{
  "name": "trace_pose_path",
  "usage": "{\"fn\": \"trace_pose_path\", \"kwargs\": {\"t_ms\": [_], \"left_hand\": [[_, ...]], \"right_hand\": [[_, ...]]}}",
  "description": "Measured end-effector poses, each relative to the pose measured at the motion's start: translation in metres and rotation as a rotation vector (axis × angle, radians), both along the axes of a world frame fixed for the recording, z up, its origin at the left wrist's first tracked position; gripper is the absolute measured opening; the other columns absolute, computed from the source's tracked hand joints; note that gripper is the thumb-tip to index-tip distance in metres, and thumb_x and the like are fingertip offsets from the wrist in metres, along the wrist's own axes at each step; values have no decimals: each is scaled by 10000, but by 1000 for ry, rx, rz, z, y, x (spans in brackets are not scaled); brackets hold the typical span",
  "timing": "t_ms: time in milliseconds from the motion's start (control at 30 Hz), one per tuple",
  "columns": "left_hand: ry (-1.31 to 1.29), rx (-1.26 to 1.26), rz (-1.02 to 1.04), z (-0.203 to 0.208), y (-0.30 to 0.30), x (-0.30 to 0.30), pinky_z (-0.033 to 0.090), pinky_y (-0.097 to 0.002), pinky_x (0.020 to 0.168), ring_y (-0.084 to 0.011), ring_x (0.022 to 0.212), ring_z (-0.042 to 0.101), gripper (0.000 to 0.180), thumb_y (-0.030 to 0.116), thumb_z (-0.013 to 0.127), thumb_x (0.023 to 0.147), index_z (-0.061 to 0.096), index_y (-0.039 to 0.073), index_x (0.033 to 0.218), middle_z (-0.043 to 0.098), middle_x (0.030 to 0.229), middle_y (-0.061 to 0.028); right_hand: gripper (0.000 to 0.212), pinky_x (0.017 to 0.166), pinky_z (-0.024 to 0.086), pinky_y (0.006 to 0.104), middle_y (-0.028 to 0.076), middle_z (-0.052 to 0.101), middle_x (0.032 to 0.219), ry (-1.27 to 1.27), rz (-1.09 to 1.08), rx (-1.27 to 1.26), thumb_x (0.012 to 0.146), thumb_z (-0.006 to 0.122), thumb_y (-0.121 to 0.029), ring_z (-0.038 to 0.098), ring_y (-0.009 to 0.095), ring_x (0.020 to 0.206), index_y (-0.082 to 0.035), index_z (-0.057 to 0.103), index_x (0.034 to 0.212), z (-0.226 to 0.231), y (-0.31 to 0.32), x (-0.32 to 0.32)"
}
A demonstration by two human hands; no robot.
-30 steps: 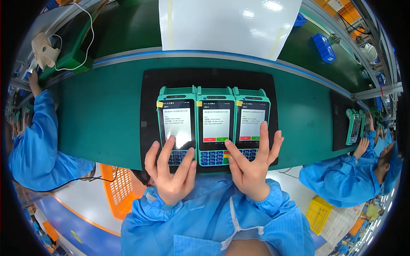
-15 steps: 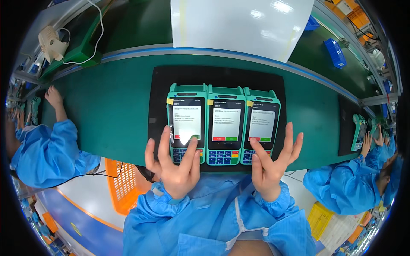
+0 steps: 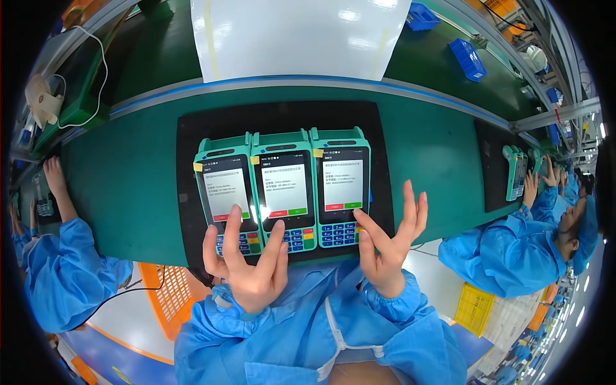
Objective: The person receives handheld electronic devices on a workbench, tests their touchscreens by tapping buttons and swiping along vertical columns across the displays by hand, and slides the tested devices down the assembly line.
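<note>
Three green handheld payment terminals stand side by side: a left terminal (image 3: 224, 179), a middle terminal (image 3: 285, 186) and a right terminal (image 3: 344, 176). Each has a lit screen with a red and a green button at its bottom, above a blue keypad. My left hand (image 3: 253, 276) is open, fingers spread over the left terminal. One fingertip lies over the lower part of its screen, another by the lower left of the middle screen. My right hand (image 3: 388, 253) is also open, its index fingertip close to the green button on the right terminal. Whether the fingertips touch I cannot tell.
Under the terminals lies a black mat (image 3: 378, 147) on the green table (image 3: 128, 192). Blue bins (image 3: 467, 59) and a white sheet (image 3: 295, 38) are beyond the rail. An orange basket (image 3: 168, 295) sits below the edge. Co-workers in blue are at both sides.
The whole view has shifted, and the terminals appear further left. My left index finger has gone from the left terminal to the middle one. My right index finger moved from the red button towards the green.
</note>
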State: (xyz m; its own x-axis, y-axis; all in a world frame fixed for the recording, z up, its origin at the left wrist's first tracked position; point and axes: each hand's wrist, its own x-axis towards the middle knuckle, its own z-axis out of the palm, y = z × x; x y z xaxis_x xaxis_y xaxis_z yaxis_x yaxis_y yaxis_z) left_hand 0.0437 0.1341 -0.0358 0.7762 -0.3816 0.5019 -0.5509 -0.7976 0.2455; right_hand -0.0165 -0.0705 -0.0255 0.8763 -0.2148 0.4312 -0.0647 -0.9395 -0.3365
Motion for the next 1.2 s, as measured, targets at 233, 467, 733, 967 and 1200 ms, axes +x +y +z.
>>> {"fn": "trace_pose_path", "kwargs": {"t_ms": [233, 467, 733, 967, 1200], "left_hand": [[9, 10, -1, -1, -2, -1, 269, -397, 1083, -428, 1330, 156, 227, 162, 693, 816, 747, 161, 1036, 444, 1380, -236], [23, 22, 9, 3, 1, -1, 251, -399, 1088, -437, 1322, 154, 228, 167, 701, 809, 747, 153, 1032, 439, 1382, -236], [-23, 11, 122, 4, 10, 3, 239, -459, 1083, -420, 1337, 215, 198, 139, 649, 826, 759, 111, 988, 442, 1396, -233], [-13, -6, 200, 4, 19, 4, 233, -469, 1074, -423, 1332, 218, 197, 124, 650, 821, 763, 121, 983, 446, 1398, -227], [-10, -18, 209, 3, 19, 7, 249, -471, 1082, -431, 1327, 237, 185, 136, 661, 815, 764, 129, 968, 448, 1397, -217]], "right_hand": [[240, 1127, 118, 510, 298, 312, 1465, 0, 12, 19, 821, 633, -128, 138, 473, 1392, -159, 752, 1027, -3, -3, 0], [229, 1126, 114, 515, 286, 300, 1477, 29, -27, -12, 838, 619, -123, 116, 465, 1399, -158, 754, 1019, -2, -3, 3], [291, 1120, 56, 578, 263, 269, 1503, 40, 78, 42, 822, 646, -137, 78, 469, 1408, -202, 732, 1092, 3, 18, 12], [315, 1125, -1, 581, 246, 201, 1533, 62, 174, -122, 810, 701, -158, 19, 480, 1411, -262, 726, 1107, 2, 40, 24], [314, 1092, -3, 647, 222, 250, 1523, 87, 134, -76, 789, 722, -185, 7, 470, 1418, -279, 721, 1089, -1, 42, 23]]}}
